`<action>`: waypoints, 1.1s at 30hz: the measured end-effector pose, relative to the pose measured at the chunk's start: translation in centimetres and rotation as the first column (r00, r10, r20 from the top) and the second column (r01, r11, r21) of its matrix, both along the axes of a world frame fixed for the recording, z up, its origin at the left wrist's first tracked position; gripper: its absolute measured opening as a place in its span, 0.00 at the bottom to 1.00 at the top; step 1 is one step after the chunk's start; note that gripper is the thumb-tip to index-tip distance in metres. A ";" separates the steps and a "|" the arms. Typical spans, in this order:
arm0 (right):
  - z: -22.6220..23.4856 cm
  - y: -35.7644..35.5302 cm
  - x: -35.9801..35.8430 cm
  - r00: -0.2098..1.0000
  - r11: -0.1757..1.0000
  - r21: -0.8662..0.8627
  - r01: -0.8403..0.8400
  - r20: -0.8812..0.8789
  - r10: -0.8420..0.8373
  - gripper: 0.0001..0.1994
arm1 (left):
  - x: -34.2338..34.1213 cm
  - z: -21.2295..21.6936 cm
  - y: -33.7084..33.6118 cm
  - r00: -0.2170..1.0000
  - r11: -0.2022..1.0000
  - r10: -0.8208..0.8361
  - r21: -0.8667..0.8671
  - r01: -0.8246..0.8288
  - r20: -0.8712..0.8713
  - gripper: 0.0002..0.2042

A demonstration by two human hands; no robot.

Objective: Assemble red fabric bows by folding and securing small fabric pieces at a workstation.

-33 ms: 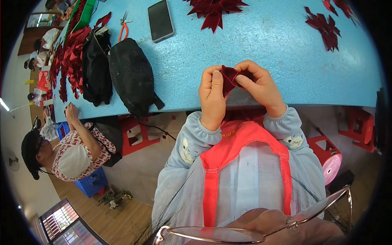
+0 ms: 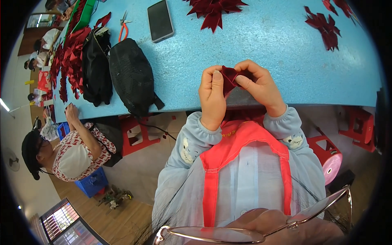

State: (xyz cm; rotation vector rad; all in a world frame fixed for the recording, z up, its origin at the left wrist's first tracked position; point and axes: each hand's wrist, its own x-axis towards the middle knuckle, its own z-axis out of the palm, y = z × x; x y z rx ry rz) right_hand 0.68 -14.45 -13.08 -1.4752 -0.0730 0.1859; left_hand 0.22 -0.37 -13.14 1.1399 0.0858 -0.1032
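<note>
1. Pinching a dark red fabric piece (image 2: 230, 75) in both left hand (image 2: 213, 98) and right hand (image 2: 261, 85), with thumbs facing up and fingertips drawn close together on the cloth.
2. Holding it in front of the chest, over the near edge of a blue table (image 2: 277, 43); impossible to tell whether touching the surface.
3. Partly shaped, judging by the folds: brought to a peak at the top, with a crease gaping between the thumbs. Not yet let go, so probably not finished; unable to tell how many folds to count as left.
4. Looking beyond the fingers, to a large pointed red cluster (image 2: 215, 11) at the upper edge and a smaller red cluster (image 2: 324, 30) to the right, apparently made up already and touched by neither hand.
5. Reaching for neither the black phone (image 2: 160, 21) nor the orange-handled pliers (image 2: 124, 29) beside it.
6. Looking left, past a black mesh bag (image 2: 131, 73) and a black cloth bag (image 2: 96, 67), to a long red fabric heap (image 2: 74, 61); too tangled to sort into worked and unworked pieces.
7. Farthest out, showing a co-worker's hands (image 2: 72, 112) at the table edge, well apart from this work.
</note>
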 end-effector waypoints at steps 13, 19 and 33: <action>-0.5 0.0 0.0 0.999 0.993 0.116 -0.032 -0.001 0.033 0.06 | -0.3 -0.7 -0.2 0.984 0.981 0.078 0.165 -0.105 0.160 0.08; -1.6 0.3 0.1 1.000 0.993 0.119 0.008 0.016 -0.010 0.07 | -0.1 -1.0 -0.3 0.978 0.949 0.049 0.297 -0.110 0.204 0.07; -1.5 1.2 -0.2 0.868 0.976 -0.031 0.214 0.465 -0.175 0.07 | -0.8 0.2 -0.9 0.930 0.904 -0.009 0.401 -0.149 0.366 0.09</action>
